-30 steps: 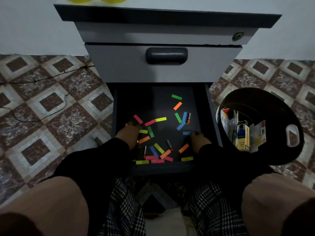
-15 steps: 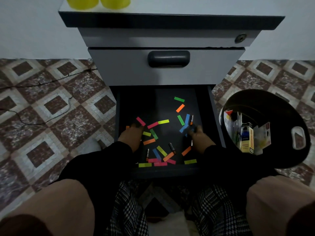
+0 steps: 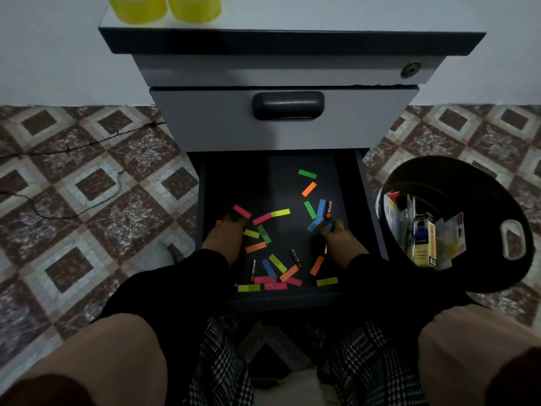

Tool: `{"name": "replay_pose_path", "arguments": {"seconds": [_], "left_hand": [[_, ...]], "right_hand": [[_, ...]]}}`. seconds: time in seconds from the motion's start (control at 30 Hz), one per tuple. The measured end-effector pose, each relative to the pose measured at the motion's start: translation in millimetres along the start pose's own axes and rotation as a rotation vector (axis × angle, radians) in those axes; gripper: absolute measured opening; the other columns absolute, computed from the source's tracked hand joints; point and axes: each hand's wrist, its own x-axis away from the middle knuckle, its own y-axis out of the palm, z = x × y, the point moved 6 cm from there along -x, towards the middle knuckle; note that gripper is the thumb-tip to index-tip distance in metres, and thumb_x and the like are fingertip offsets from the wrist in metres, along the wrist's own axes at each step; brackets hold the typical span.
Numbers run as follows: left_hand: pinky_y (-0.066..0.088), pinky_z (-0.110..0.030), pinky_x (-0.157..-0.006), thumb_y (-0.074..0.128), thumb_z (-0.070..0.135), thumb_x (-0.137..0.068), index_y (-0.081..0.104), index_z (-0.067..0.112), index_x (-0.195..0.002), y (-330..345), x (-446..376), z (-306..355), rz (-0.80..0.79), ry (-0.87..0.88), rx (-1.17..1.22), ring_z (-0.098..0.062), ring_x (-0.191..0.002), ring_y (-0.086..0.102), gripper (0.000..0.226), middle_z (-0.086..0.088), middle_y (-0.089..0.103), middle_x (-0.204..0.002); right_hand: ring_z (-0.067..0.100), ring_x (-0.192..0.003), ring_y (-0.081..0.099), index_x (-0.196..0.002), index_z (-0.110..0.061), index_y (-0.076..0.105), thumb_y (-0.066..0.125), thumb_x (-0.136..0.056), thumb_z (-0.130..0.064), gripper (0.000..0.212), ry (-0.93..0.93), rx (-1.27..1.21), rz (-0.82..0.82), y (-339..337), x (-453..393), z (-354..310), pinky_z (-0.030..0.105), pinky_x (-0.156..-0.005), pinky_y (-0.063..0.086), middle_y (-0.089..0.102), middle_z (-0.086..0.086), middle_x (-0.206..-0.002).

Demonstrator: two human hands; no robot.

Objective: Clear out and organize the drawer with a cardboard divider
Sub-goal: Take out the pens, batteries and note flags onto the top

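Neon paper strips (image 3: 280,212) litter the drawer (image 3: 363,200); left hand (image 3: 224,238) rests flat among them, right hand (image 3: 341,240) fingertips touch a blue strip (image 3: 315,225), grip unclear.

Tape rolls (image 3: 164,7): two yellow, side by side on the cabinet top at eleven o'clock.
Cable (image 3: 73,148): thin, black, trailed across the patterned floor tiles (image 3: 96,183) at nine o'clock.
Lock (image 3: 410,68): round, at one o'clock.

Both hands low and apart, left (image 3: 224,240), right (image 3: 341,240), fingers forward.
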Motion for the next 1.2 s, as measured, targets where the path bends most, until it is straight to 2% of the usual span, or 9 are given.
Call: {"name": "replay_pose_path", "arguments": {"seconds": [0.17, 0.37, 0.43, 0.53, 0.67, 0.8, 0.9, 1.07, 1.2], "left_hand": [[0.042, -0.037, -0.101, 0.046, 0.01, -0.094, 0.036, 0.021, -0.141, 3.7, 0.5, 1.3, -0.025, 0.026, 0.005, -0.033, -0.123, 0.048, 0.05, -0.015, 0.028, -0.144], [0.047, -0.033, -0.096, 0.057, 0.013, -0.089, 0.05, 0.018, -0.128, -6.9, 11.6, 11.3, -0.02, 0.066, 0.076, -0.029, -0.114, 0.054, 0.04, -0.011, 0.034, -0.137], [0.045, -0.029, -0.091, 0.062, 0.019, -0.088, 0.053, 0.016, -0.123, -17.5, 18.5, 18.4, 0.0, 0.093, 0.092, -0.027, -0.108, 0.057, 0.037, -0.01, 0.037, -0.133], [0.043, -0.024, -0.089, 0.071, 0.027, -0.081, 0.057, 0.015, -0.119, -31.9, 29.6, 26.0, 0.003, 0.117, 0.143, -0.025, -0.106, 0.056, 0.042, -0.008, 0.042, -0.126], [0.041, -0.021, -0.086, 0.073, 0.022, -0.078, 0.057, 0.012, -0.117, -67.0, 46.9, 32.2, 0.011, 0.123, 0.143, -0.026, -0.104, 0.055, 0.043, -0.006, 0.043, -0.115], [0.04, -0.024, -0.09, 0.07, 0.019, -0.079, 0.055, 0.013, -0.121, -122.0, 66.7, 43.0, 0.091, 0.145, 0.105, -0.027, -0.108, 0.053, 0.045, -0.011, 0.044, -0.122], [0.038, -0.024, -0.089, 0.069, 0.016, -0.079, 0.057, 0.014, -0.118, -163.2, 81.1, 56.4, 0.179, 0.185, 0.121, -0.027, -0.108, 0.053, 0.042, -0.012, 0.047, -0.12], [0.036, -0.025, -0.094, 0.067, 0.014, -0.08, 0.06, 0.012, -0.119, -225.3, 97.3, 82.6, 0.316, 0.239, 0.121, -0.029, -0.111, 0.052, 0.04, -0.016, 0.052, -0.118], [0.038, -0.029, -0.094, 0.067, 0.015, -0.081, 0.058, 0.016, -0.121, -269.6, 98.5, 100.0, 0.377, 0.282, 0.085, -0.029, -0.112, 0.051, 0.041, -0.013, 0.05, -0.122]], "right_hand": [[0.035, -0.131, 0.036, -0.147, -0.024, 0.025, 0.039, -0.096, -0.008, 0.055, -0.02, 0.008, -0.001, -0.2, -2.0, -1.6, 0.04, -0.11, 0.035, 0.018, 0.02, -0.148], [0.033, -0.134, 0.031, -0.143, -0.024, 0.032, 0.047, -0.096, -0.021, 0.05, -0.031, -0.083, -0.002, -13.6, 1.0, -2.2, 0.039, -0.113, 0.03, 0.02, 0.013, -0.147], [0.033, -0.134, 0.031, -0.142, -0.025, 0.034, 0.052, -0.093, -0.018, 0.053, -0.032, -0.1, -0.014, -23.6, 6.2, -6.4, 0.038, -0.113, 0.03, 0.021, 0.014, -0.146], [0.035, -0.133, 0.032, -0.147, -0.026, 0.025, 0.051, -0.09, -0.006, 0.065, -0.067, -0.069, -0.017, -42.4, 17.9, -19.1, 0.038, -0.111, 0.033, 0.021, 0.017, -0.145], [0.033, -0.126, 0.039, -0.141, -0.022, 0.034, 0.05, -0.088, -0.001, 0.059, -0.147, -0.056, 0.061, -82.4, 37.3, -44.2, 0.035, -0.106, 0.038, 0.029, 0.016, -0.134], [0.032, -0.125, 0.04, -0.13, -0.017, 0.043, 0.05, -0.088, -0.002, 0.045, -0.21, -0.044, 0.162, -137.9, 59.1, -65.4, 0.034, -0.104, 0.038, 0.028, 0.018, -0.137], [0.031, -0.114, 0.046, -0.121, -0.012, 0.047, 0.055, -0.085, -0.002, 0.039, -0.237, -0.037, 0.256, -179.5, 74.9, -72.8, 0.033, -0.096, 0.041, 0.036, 0.015, -0.125], [0.03, -0.111, 0.049, -0.117, -0.013, 0.051, 0.064, -0.081, -0.011, 0.039, -0.288, -0.061, 0.398, -250.3, 98.1, -87.2, 0.031, -0.091, 0.041, 0.038, 0.012, -0.122], [0.028, -0.103, 0.049, -0.115, -0.013, 0.05, 0.065, -0.08, -0.009, 0.039, -0.321, -0.09, 0.459, -293.4, 106.4, -93.9, 0.03, -0.083, 0.041, 0.038, 0.01, -0.117]]}}
